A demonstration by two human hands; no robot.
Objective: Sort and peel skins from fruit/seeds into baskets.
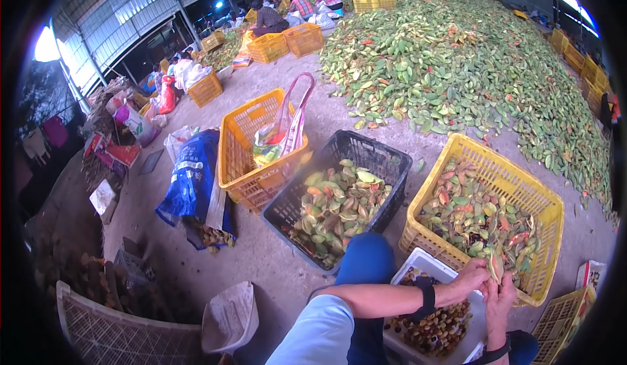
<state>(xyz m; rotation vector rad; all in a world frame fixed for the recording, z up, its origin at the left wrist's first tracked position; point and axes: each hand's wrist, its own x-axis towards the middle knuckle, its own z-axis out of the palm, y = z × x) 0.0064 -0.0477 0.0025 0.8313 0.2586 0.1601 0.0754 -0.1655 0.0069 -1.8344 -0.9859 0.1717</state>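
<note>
Both hands meet at the near edge of a yellow plastic crate (553, 208) of green and reddish pods or husks. My left hand (472, 278) and my right hand (500, 299) hold one split pod (495, 267) between their fingers; its pinkish inside shows. Under my forearms a white tub (416, 259) holds many brown and dark seeds (433, 330). Left of the yellow crate stands a black plastic crate (399, 157) with green pods (338, 198) in it. Both wrists wear a dark band.
An orange crate (259, 184) with a bag and a blue sack (196, 174) stand further left. A large heap of green pods (450, 61) covers the floor ahead. A whitish scoop (230, 318) and a crate (127, 335) lie at lower left. Several people sit far back.
</note>
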